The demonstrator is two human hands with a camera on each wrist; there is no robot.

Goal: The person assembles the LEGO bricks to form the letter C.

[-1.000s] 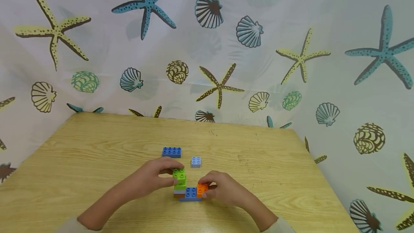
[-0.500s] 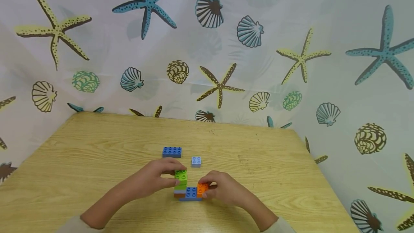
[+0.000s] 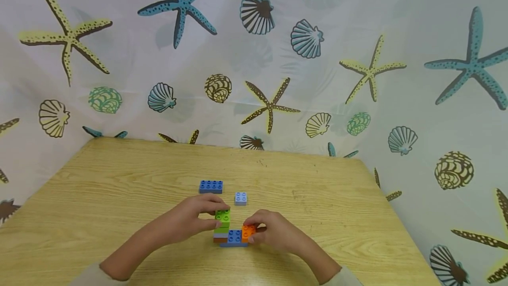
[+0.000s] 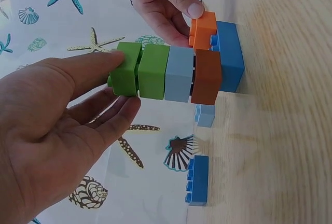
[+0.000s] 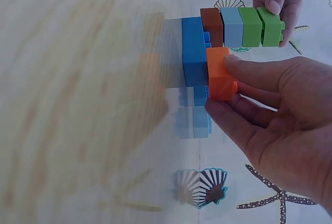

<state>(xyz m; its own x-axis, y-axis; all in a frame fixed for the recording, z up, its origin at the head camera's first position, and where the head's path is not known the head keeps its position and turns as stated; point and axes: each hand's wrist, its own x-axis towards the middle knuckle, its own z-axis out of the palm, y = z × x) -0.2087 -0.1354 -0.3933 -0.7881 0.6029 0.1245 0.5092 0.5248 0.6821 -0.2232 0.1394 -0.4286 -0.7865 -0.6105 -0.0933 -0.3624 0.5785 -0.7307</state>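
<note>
The top green brick has shifted right, squarer over the stack on the blue base's left end. The left hand pinches it, apparently aligning; the right hand's grip holds the right-end orange brick, likely steadying everything.

Your head camera's up high at the near side, looking forward and down over the table to the far patterned cloth! Low and close, your left wrist camera, tipped sideways, faces far past your left hand; your right wrist camera, tipped the opposite way, looks past your right hand. Both wrist views share the brick stack!
</note>
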